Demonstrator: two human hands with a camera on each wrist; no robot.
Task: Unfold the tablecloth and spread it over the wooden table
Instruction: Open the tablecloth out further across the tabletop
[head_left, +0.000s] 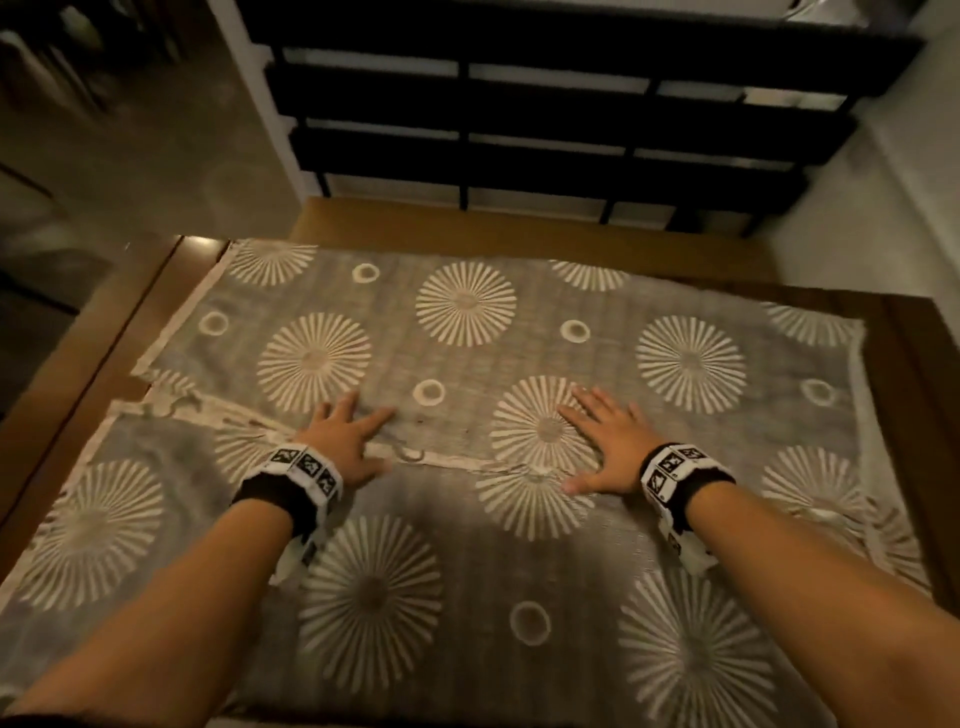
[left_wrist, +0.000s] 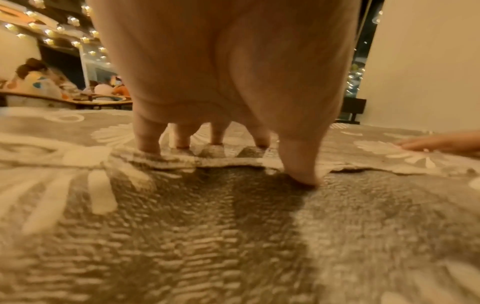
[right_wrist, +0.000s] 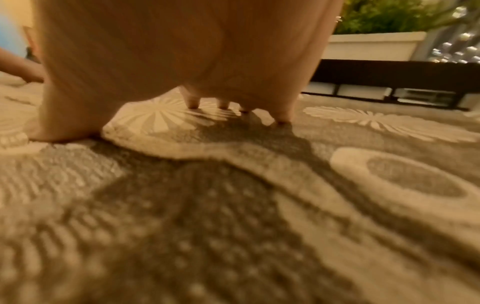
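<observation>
Tablecloth (head_left: 519, 332) covers wooden table (head_left: 130, 322); both hands' fingers (head_left: 582, 410) spread flat; black railing (head_left: 545, 135) beyond.

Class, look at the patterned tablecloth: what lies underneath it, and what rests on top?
Under the tablecloth is the wooden table, bare only at its edges; the rest is covered. On top, the left hand and right hand press flat.

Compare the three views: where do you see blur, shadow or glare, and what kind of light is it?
Head view: dim warm light, a glare spot on the wooden table, edges soft. Left wrist view: the left hand casts a dark shadow on the tablecloth. Right wrist view: near cloth heavily blurred, shadow under the right hand.
</observation>
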